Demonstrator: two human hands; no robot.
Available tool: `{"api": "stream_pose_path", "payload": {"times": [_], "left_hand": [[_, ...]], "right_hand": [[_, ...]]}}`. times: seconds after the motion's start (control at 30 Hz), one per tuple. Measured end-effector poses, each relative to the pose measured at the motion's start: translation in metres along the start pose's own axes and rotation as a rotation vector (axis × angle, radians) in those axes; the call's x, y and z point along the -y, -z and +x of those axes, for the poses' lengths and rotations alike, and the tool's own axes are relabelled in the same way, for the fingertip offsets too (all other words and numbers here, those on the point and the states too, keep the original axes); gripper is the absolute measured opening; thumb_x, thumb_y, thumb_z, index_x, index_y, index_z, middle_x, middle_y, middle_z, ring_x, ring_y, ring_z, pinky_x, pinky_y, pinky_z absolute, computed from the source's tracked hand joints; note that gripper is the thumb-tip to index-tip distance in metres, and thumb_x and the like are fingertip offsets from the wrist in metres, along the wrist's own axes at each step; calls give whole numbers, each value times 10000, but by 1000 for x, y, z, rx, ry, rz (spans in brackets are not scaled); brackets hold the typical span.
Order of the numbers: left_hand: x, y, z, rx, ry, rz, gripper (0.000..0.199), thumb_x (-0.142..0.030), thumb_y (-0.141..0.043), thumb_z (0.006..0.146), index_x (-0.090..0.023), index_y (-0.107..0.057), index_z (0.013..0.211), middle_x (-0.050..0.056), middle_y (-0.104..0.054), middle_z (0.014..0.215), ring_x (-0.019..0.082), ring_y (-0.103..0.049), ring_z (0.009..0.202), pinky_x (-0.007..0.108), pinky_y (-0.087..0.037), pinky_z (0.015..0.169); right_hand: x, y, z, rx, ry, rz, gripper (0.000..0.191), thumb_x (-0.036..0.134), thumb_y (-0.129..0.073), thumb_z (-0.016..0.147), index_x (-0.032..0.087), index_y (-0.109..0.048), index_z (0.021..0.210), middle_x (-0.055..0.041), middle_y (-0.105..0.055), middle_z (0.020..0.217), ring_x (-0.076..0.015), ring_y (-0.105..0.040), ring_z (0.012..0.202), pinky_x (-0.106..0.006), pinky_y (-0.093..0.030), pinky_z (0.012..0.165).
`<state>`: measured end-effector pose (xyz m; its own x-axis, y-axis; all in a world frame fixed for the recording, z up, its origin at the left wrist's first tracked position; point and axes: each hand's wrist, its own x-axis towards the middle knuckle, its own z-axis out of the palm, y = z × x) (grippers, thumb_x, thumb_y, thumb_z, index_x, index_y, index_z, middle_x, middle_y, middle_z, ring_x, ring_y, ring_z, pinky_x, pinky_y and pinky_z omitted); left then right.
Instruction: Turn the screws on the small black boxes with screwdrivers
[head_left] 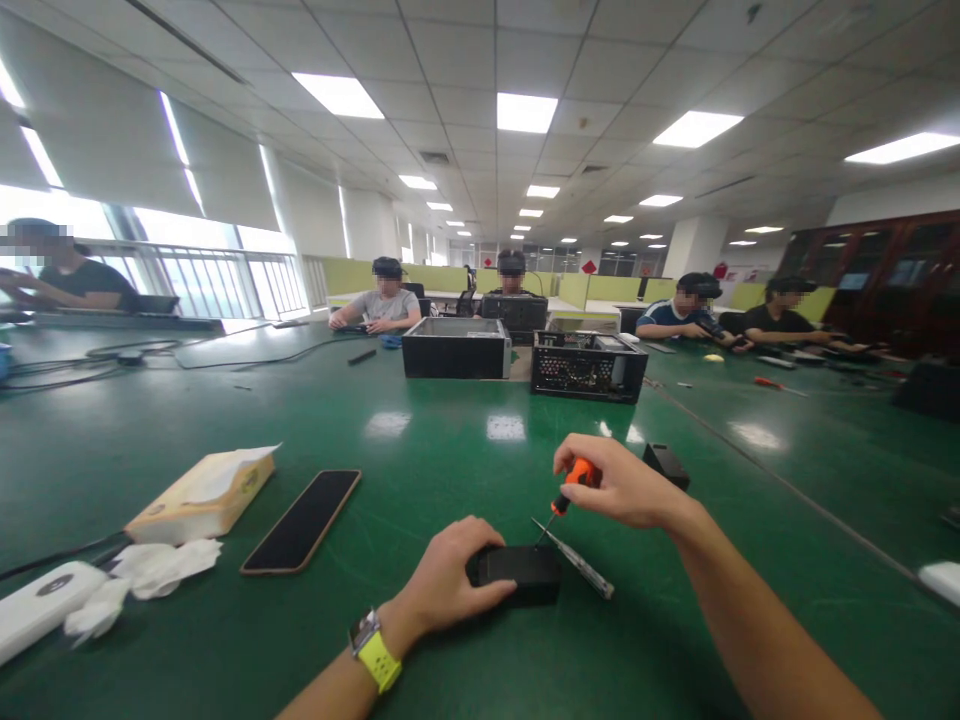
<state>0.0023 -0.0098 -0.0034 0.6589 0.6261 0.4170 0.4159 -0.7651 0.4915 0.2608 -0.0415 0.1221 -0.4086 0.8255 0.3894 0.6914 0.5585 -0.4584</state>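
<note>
My right hand [611, 478] is closed around the orange and black handle of a screwdriver [581, 474]. The screwdriver leans, its thin shaft reaching down to the far right corner of a small black box [529, 574]; I cannot tell whether its tip sits in a screw. With thumb and fingers on either side, my left hand [454, 575] grips the box against the green table [420, 660]. Just right of the box lies a slim silver pen-like tool [581, 565]. Beyond my right wrist stands another small black part [666, 465].
A phone [304, 522], a tissue pack [206, 495], crumpled tissues [161, 567] and a white device [45, 605] lie to the left. Two computer cases [456, 350] [589, 368] stand farther back. Several people sit around the table's far sides. Cables [135, 355] run across the left.
</note>
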Motion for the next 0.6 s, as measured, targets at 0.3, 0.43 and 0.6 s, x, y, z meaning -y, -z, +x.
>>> {"api": "stream_pose_path", "payload": {"times": [0.3, 0.43, 0.6], "left_hand": [[-1, 0, 0, -18, 35, -27, 265, -396, -696, 825, -192, -653, 989, 53, -653, 922, 225, -602, 840, 321, -483, 761], [0, 0, 0, -11, 24, -27, 255, -403, -670, 850, -195, -646, 996, 49, -644, 917, 221, -591, 831, 318, -476, 756], [0, 1, 3, -10, 17, -22, 274, -373, -732, 785, -184, -644, 962, 55, -636, 910, 229, -585, 836, 319, -468, 744]], "right_hand": [[-14, -6, -2, -103, -51, 97, 277, 370, -617, 868, 198, -670, 1079, -4, -674, 785, -128, -561, 603, -226, -425, 547], [-13, -6, -2, -163, -11, -17, 269, 422, -601, 892, 199, -710, 995, 9, -657, 697, -123, -533, 559, -235, -394, 544], [-12, -4, -4, -167, -4, -104, 260, 448, -625, 881, 209, -727, 880, -2, -686, 718, -137, -554, 588, -248, -383, 560]]}}
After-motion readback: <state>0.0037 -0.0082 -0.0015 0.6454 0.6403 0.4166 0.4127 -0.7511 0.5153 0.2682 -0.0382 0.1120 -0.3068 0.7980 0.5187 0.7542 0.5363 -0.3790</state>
